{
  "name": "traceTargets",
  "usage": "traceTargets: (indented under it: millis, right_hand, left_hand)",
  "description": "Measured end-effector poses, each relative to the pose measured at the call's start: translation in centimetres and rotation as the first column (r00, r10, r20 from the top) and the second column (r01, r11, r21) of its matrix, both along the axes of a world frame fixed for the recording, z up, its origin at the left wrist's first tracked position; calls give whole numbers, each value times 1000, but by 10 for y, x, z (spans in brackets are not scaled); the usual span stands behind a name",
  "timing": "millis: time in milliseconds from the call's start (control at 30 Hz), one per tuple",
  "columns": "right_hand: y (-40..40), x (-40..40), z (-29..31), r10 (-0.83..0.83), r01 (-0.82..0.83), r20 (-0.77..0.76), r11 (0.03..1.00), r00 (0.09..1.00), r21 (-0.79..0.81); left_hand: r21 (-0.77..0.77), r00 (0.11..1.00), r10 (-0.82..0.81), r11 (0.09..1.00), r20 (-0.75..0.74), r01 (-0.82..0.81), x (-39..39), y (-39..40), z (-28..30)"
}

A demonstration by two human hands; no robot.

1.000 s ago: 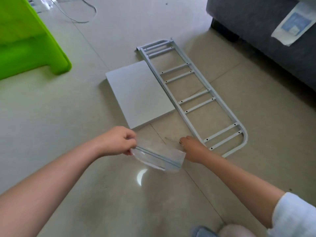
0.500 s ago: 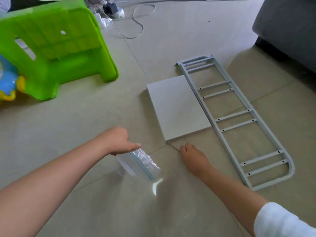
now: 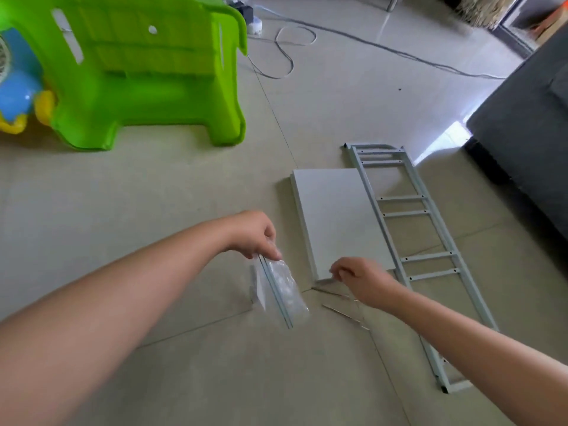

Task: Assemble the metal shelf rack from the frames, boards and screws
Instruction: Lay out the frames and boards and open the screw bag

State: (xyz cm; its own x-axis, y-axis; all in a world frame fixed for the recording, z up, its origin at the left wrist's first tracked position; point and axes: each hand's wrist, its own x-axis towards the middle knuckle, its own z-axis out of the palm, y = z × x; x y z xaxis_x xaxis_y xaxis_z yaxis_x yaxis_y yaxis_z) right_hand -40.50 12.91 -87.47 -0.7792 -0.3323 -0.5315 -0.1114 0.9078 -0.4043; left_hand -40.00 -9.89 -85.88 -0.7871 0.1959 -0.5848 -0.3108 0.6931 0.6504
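My left hand (image 3: 255,235) pinches the top of a clear zip bag (image 3: 281,290) of small hardware, which hangs down just above the floor. My right hand (image 3: 359,279) hovers at the near corner of the flat grey board (image 3: 335,216), with curled fingers and thumb close to forefinger. Whether it holds anything is too small to tell. A grey ladder-shaped metal frame (image 3: 408,229) lies flat along the board's right edge. My right forearm crosses its near end. Thin metal slivers (image 3: 344,315) lie on the tiles under my right hand.
A green plastic stool (image 3: 147,75) stands at the back left beside a blue and yellow toy (image 3: 15,96). White cables (image 3: 285,50) trail across the far floor. A dark grey sofa (image 3: 522,142) blocks the right side.
The view has swung left and down. My left hand has turned the bag so that it hangs upright. My right hand has risen from the floor to the board's near corner.
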Motion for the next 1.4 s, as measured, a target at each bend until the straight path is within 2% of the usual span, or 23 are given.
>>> traceTargets:
  millis: [67,133,233,333,433,533,600,667,800,900,1033,1100,1200,1267,1400]
  right_hand:
    - [-21,-5,29,-154,201,212,955,965,-219]
    - [-40,-5,46,-145,255,347,920,927,-299]
    - [-60,3,47,-68,136,279,963,958,-233]
    - [-75,-1,50,-32,79,182,964,983,-255]
    - [-89,-13,56,-1,29,101,963,995,-268]
    - [-108,-26,57,35,-21,49,965,998,-263]
    - [-121,-32,55,88,-76,38,966,995,-247]
    - [-129,-32,52,158,-142,51,963,986,-227]
    - [-132,-22,39,233,-196,96,936,968,-292]
    - [-130,-15,30,248,-182,144,914,958,-362]
    - [-119,-6,16,107,113,364,838,925,-535]
    - [-111,-5,10,13,241,426,808,905,-537]
    - [-100,-8,6,-85,254,326,815,942,-520]
    - [-92,-9,6,-79,209,265,834,961,-510]
    - [-82,-6,7,42,126,304,850,952,-512]
  left_hand:
    - [99,998,57,994,-3,-56,-2,-7,0]
    - [205,988,156,967,2,-153,-3,-14,-1]
    - [355,961,277,896,23,-267,-3,-20,-2]
    - [436,912,410,820,7,-372,-3,-23,2]
    - [479,763,645,656,48,-584,-4,-23,8]
    - [369,539,838,477,84,-798,-1,-22,10]
    - [339,444,879,371,172,-865,4,-23,9]
    - [350,392,883,293,259,-890,11,-27,5]
    - [326,363,914,294,179,-899,28,-26,-2]
    - [328,322,932,255,169,-910,44,-28,-7]
    - [359,284,929,188,236,-914,58,-32,-6]
    - [354,332,905,229,266,-907,59,-31,-1]
    - [307,424,873,346,241,-887,55,-26,6]
    - [306,434,864,354,256,-884,51,-20,7]
    - [360,492,815,380,304,-852,47,-1,8]
